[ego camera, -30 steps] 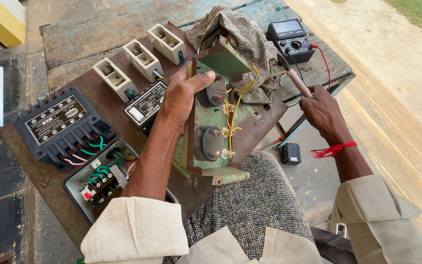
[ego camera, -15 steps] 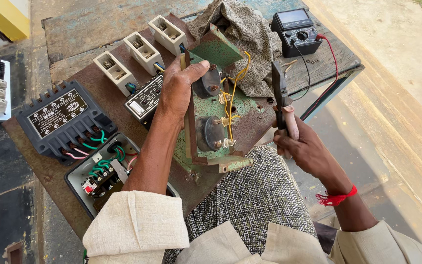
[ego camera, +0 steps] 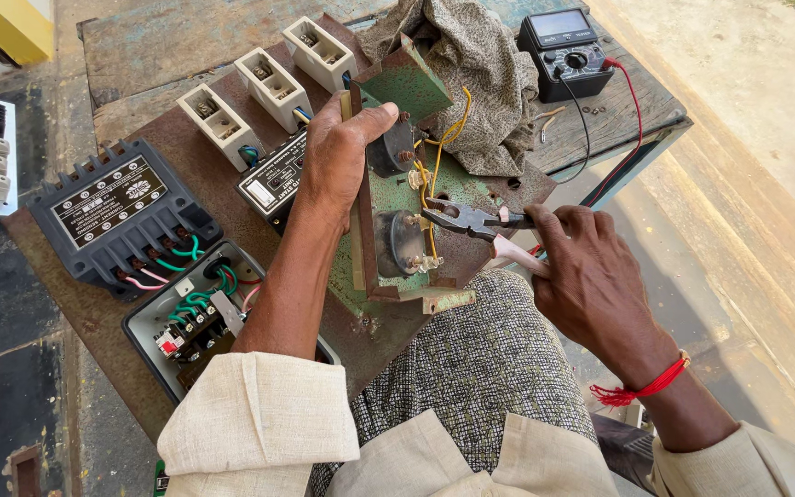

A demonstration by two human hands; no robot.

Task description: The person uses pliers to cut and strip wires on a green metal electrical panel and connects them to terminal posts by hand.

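Hands on green panel (ego camera: 397, 198) and pliers (ego camera: 471, 219), black rectangular label (ego camera: 109, 202) left.

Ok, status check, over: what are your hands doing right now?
Left hand grips green metal panel, upright. Right hand holds pliers, tips at yellow wires. Grey cloth bunched behind panel.

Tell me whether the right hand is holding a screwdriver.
No, the right hand grips pliers with pale handles, their nose at the yellow wires.
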